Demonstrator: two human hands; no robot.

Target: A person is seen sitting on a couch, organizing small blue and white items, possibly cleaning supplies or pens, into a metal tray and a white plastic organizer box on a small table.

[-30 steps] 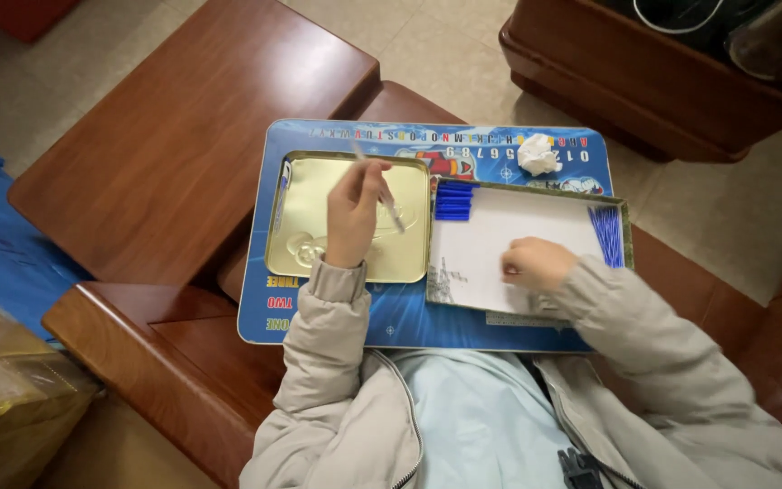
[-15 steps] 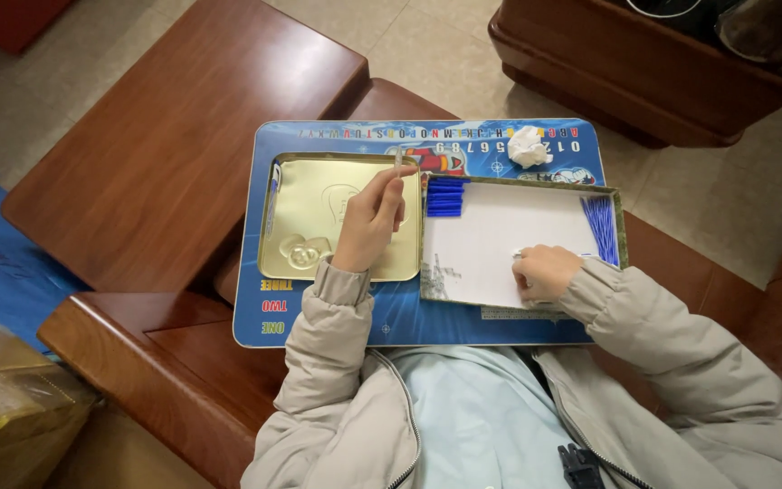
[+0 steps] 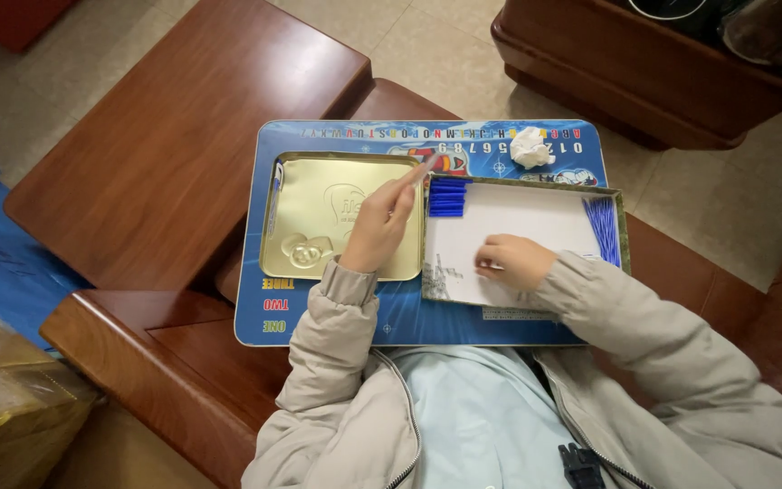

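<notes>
L hand [image 3: 380, 226] pinches a thin pale stick [image 3: 420, 171] over the gold tin lid [image 3: 319, 204], tip near the blue stick stack [image 3: 446, 196] in the tin tray [image 3: 434, 281] – lay it parallel w/ the stack; R hand [image 3: 513, 261], fingers curled, steadies the white sheet [image 3: 522, 217]

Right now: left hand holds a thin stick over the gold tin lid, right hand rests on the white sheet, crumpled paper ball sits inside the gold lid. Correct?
One error. The crumpled paper ball lies on the blue board, above the tin holding the white sheet, not inside the gold tin lid. The head view shows it. The left hand with the thin stick and the right hand are as stated.
</notes>
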